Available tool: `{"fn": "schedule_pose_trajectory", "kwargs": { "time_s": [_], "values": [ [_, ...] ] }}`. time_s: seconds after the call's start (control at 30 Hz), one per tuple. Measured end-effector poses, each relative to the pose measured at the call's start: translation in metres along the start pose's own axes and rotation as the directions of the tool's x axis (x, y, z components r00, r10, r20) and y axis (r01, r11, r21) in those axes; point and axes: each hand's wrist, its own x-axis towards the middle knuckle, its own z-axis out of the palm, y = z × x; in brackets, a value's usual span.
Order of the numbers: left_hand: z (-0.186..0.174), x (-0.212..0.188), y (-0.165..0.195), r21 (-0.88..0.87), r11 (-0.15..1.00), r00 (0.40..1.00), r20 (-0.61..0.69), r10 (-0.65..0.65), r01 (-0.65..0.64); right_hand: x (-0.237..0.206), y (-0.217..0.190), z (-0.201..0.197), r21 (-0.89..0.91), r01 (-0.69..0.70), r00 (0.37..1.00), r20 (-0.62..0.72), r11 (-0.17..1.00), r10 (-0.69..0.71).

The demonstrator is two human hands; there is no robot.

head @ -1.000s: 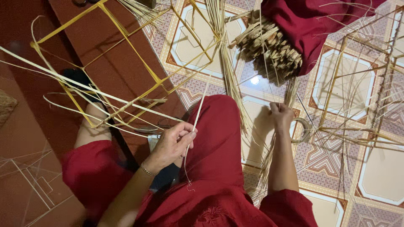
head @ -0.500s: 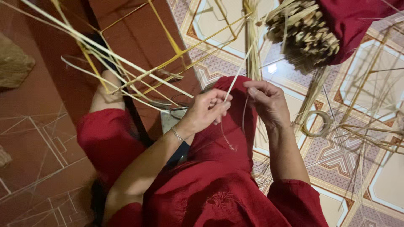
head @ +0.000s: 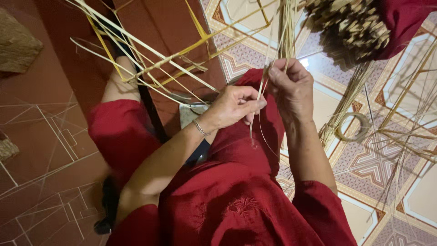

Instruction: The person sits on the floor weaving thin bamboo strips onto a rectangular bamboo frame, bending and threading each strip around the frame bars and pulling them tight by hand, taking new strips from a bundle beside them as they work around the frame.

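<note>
My left hand (head: 234, 105) pinches a thin pale straw strip (head: 255, 119) between thumb and fingertips, above my red-clad knee (head: 255, 136). My right hand (head: 291, 86) grips the same strip a little higher, beside a bunch of upright straw stalks (head: 287, 27). The strip's lower end hangs loose over the red cloth. A thin bracelet sits on my left wrist. Both hands meet almost fingertip to fingertip.
A frame of yellow straw sticks (head: 150, 59) lies over my left leg. A bundle of cut stalks wrapped in red cloth (head: 355, 27) rests top right. A coiled ring of strip (head: 353, 127) and loose straws lie on the patterned tiles (head: 400, 182). A woven mat piece (head: 18, 43) is far left.
My right hand rose from the floor by the knee to join the left hand on the strip. The view shifted, bringing both hands nearer the centre.
</note>
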Motion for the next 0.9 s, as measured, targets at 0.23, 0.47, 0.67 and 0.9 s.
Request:
{"fn": "schedule_pose_trajectory", "kwargs": {
  "time_s": [0.23, 0.47, 0.67, 0.9],
  "values": [
    [-0.047, -0.018, 0.045, 0.086, 0.965, 0.963, -0.094, 0.254, -0.246, 0.020, -0.034, -0.095, -0.720, 0.478, 0.781, 0.086, 0.503, -0.618],
    [-0.083, -0.027, 0.082, 0.131, 0.959, 0.939, -0.209, 0.274, -0.251, -0.027, -0.065, -0.113, -0.830, -0.123, 0.591, 0.379, -0.544, -0.712],
    [-0.095, -0.025, 0.085, 0.005, 0.975, 0.948, -0.235, 0.215, -0.220, -0.073, -0.005, -0.013, -0.884, 0.276, 0.935, 0.338, 0.378, 0.106],
    [-0.100, -0.024, 0.082, 0.018, 0.968, 0.954, -0.167, 0.251, -0.251, -0.053, 0.021, 0.004, -0.750, 0.156, 0.965, 0.255, 0.643, 0.064]
  ]
}}
